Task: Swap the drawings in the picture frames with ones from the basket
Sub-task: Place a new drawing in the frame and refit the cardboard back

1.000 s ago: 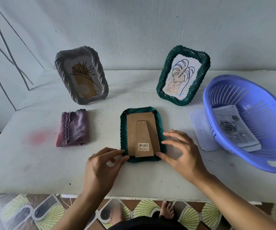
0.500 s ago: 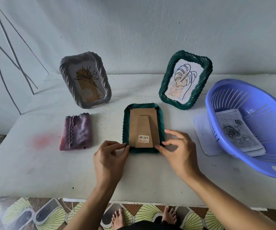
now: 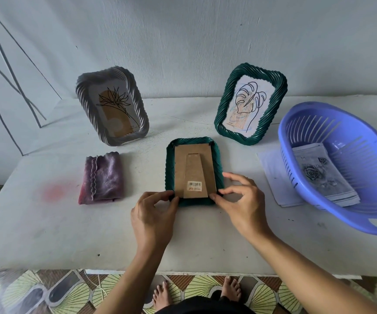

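Green frame [image 3: 194, 172] lies face down mid-counter, nearer the front edge, cardboard backing [image 3: 194, 168] up with its stand flap flat and a barcode sticker near the bottom. Left hand [image 3: 153, 216] pinches at the frame's near-left corner, thumb and forefinger nearly closed on the rim or backing edge; which one, cannot tell. Right hand [image 3: 239, 200] does the same at the near-right corner, fingers curled, tips touching the backing's lower corner. Both grips light and narrow, not wrapped round the frame.

Step in hand, likely: freeing the backing to get the drawing out. To do it well: find the small tabs at the corners, turn or bend them clear first, then lift the backing from the near edge evenly with both hands so the card does not crease. Keep the frame flat on the counter; glass, if any, could slip out when tilted.

Outward: second green frame [image 3: 249, 105] stands upright toward the back right, leaf drawing showing. Grey frame [image 3: 112, 105] stands back left with a flower drawing. Purple cloth [image 3: 102, 177] lies folded left of the flat frame. Blue basket [image 3: 307, 123] sits at the right edge, tilted, with rose drawings [image 3: 323, 175] inside; a loose sheet [image 3: 273, 173] partly under it.
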A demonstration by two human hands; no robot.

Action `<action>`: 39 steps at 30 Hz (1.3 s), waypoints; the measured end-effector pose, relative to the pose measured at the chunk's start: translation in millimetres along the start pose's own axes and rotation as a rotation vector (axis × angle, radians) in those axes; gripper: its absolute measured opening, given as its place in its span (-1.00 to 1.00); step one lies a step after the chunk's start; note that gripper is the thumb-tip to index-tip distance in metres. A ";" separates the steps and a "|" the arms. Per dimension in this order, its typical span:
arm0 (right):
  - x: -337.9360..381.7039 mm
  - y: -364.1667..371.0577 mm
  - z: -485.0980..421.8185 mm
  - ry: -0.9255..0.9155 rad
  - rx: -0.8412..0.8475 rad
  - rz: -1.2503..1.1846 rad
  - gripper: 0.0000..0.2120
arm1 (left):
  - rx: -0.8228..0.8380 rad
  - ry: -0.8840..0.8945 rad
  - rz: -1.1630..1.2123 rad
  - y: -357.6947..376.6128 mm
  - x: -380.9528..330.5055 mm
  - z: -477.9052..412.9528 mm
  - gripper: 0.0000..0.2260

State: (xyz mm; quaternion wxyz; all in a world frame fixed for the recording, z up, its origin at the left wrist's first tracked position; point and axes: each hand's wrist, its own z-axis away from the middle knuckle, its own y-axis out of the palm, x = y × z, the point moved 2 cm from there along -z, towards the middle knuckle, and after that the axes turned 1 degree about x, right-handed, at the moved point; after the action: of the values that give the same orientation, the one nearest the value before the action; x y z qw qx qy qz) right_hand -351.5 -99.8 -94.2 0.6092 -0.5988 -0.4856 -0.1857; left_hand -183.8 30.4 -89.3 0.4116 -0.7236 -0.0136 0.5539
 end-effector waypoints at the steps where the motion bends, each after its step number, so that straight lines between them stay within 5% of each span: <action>1: -0.4 0.5 -0.6 0.011 0.005 -0.002 -0.86 | 0.002 0.001 0.005 -0.4 0.6 -0.8 -0.89; 21: -1.5 2.8 -0.5 -0.007 0.042 0.011 -0.91 | 0.137 0.275 -0.078 -8.6 8.8 -15.2 -0.87; 39: 3.9 -2.3 -2.7 -0.021 0.093 0.038 -0.86 | 0.161 0.274 0.013 -14.6 13.3 -19.1 -0.86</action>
State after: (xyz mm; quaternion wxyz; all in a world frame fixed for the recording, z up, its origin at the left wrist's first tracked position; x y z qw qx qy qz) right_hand -350.5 -101.4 -89.3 0.6349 -0.5808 -0.4884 -0.1451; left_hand -156.9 35.2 -90.0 0.4625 -0.7573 0.0920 0.4518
